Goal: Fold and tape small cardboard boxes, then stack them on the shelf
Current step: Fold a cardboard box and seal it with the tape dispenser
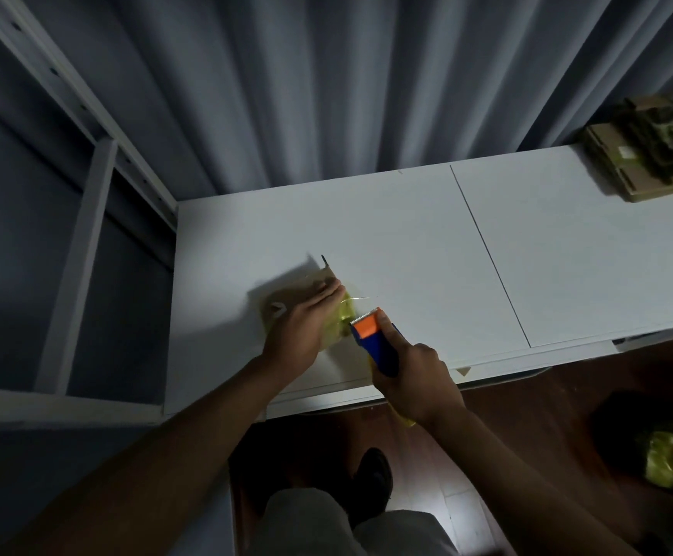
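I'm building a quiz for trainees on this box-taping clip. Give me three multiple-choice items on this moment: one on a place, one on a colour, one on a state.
1. Where does the pile of flat cardboard lie?
A. At the far right end of the white table
B. On the floor by the shoe
C. Under the left hand

2. What colours is the tape dispenser?
A. Red and black
B. Blue with an orange head
C. All white

3. What is the left hand doing?
A. Hanging idle off the table
B. Lifting the box high
C. Lying flat on the small box, fingers straight

Answers:
1 A: the flat cardboard pile sits at the far right end of the white table.
2 B: the tape dispenser, gripped by the right hand, has a blue body and an orange head.
3 C: the left hand presses on the small box beside yellowish tape.
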